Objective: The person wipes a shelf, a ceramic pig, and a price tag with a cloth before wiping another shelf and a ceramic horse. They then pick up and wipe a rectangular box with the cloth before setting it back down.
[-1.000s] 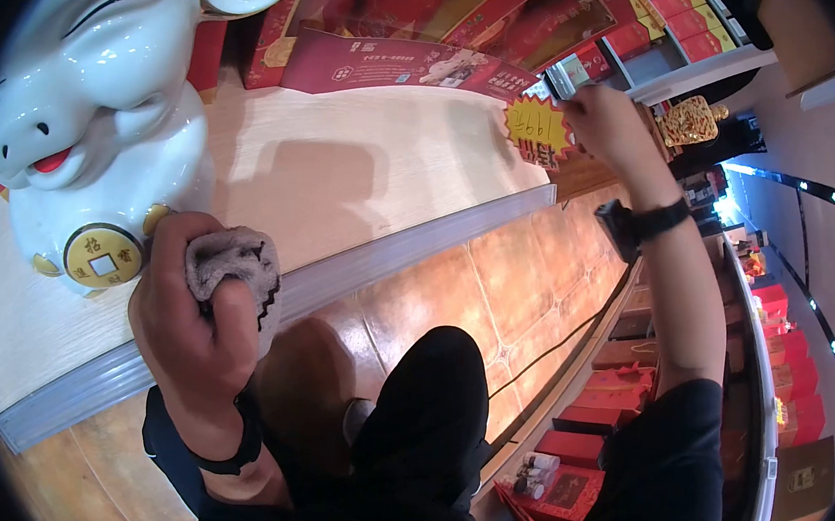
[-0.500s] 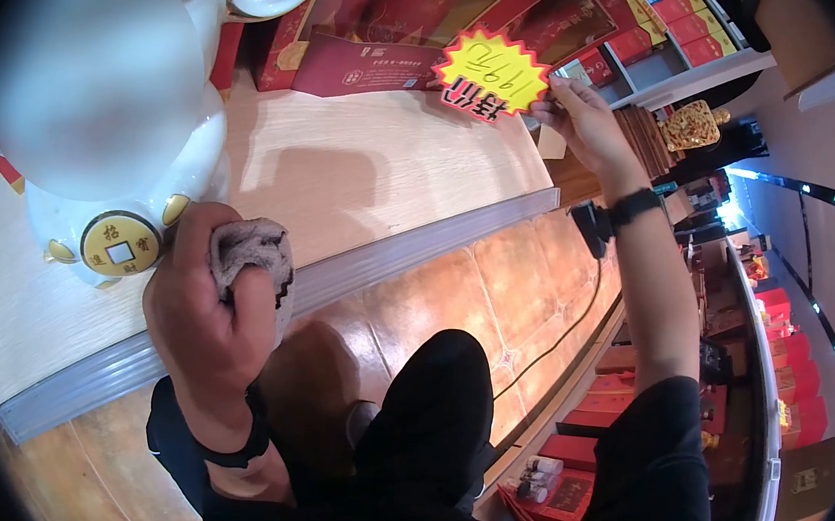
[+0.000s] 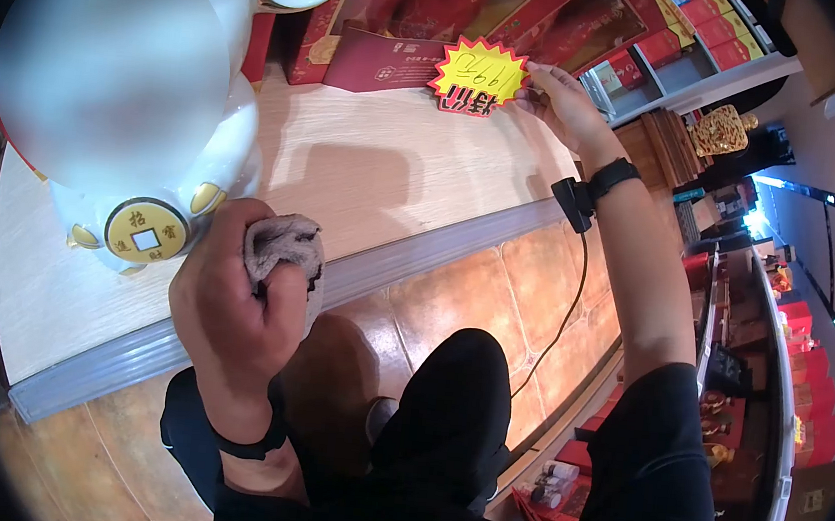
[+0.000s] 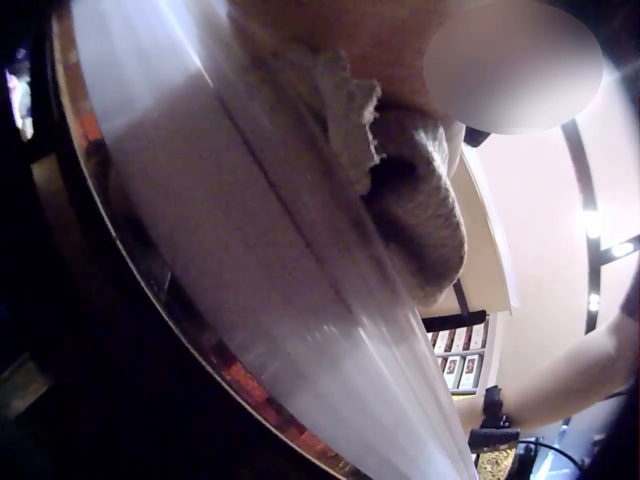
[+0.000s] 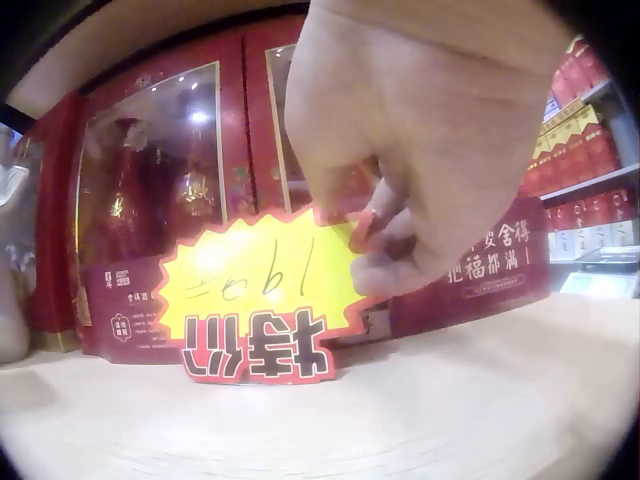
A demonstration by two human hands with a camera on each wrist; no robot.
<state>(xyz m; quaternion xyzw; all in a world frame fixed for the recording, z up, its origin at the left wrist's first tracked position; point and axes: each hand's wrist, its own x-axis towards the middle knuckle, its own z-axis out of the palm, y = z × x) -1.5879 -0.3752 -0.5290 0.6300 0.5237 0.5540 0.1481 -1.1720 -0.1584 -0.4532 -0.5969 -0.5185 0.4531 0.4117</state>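
Between thumb and fingers, my right hand (image 3: 573, 110) (image 5: 420, 140) pinches the edge of a yellow starburst price tag (image 3: 478, 75) (image 5: 262, 285) with a red border. In the right wrist view its writing is upside down and its lower edge is at the shelf surface (image 5: 450, 400), in front of red boxes (image 5: 150, 200). My left hand (image 3: 237, 303) grips a crumpled grey cloth (image 3: 283, 248) (image 4: 425, 210), beside the base of a white ceramic figure (image 3: 239, 133) with a gold coin emblem (image 3: 147, 230).
Red gift boxes (image 3: 381, 61) line the back of the pale shelf (image 3: 336, 167). A clear strip (image 3: 355, 280) runs along its front edge. Tiled floor (image 3: 464, 295) lies below. At the right are a golden ornament (image 3: 721, 131) and more shelves with red boxes.
My right hand has brought the tag leftward along the shelf, and its face has turned more to the head view. The left hand still holds the cloth near the figure; the head view has shifted slightly.
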